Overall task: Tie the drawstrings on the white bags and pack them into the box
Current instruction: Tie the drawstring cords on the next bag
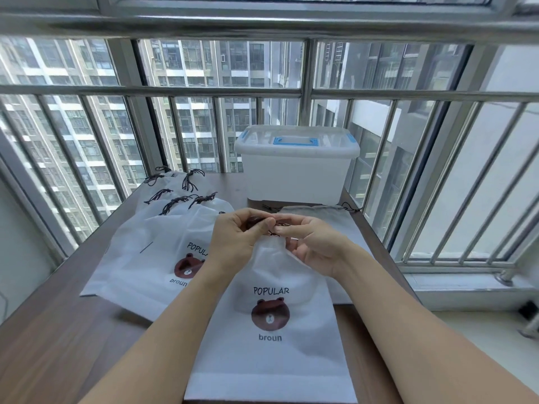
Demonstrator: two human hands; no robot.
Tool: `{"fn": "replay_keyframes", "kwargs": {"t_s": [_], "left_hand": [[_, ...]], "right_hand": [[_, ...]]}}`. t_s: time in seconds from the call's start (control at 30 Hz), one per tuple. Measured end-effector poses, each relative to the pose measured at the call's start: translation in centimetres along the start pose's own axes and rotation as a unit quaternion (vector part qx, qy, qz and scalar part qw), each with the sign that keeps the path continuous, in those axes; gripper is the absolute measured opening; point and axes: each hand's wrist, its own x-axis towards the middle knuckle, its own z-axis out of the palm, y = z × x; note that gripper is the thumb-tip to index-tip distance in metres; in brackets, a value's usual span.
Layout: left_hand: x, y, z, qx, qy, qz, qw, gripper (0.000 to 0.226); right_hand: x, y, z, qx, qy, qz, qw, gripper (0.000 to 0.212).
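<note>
Bag (271,330) label: "POPULAR", "broun"

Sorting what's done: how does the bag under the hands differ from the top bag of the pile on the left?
The bag under the hands has both hands pinching its drawstring; the top pile bag lies untouched. The first shows its whole bear print; the pile bag's print is partly hidden by the left forearm. Both are white, printed POPULAR.

The fingers (264,224) hide the drawstring's (274,233) knot; the box's (294,173) contents are unreadable.
</note>
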Motion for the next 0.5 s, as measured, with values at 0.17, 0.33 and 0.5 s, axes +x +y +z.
{"fn": "replay_keyframes", "kwargs": {"t_s": [0.17, 0.33, 0.5], "left_hand": [[-0.2, 0.4, 0.1, -0.065, 0.002, -0.033, 0.997, 0.007], [0.0, 0.5, 0.2, -0.064, -0.009, -0.051, 0.997, 0.005], [-0.1, 0.2, 0.2, -0.039, -0.032, -0.065, 0.997, 0.010]], "right_hand": [[-0.3, -0.7, -0.7, 0.037, -0.049, 0.014, 0.998, 0.035], [-0.1, -1.3, -1.4, -0.108, 0.048, -0.049, 0.992, 0.013], [-0.3, -1.4, -1.4, -0.194, 0.068, -0.065, 0.976, 0.013]]}}
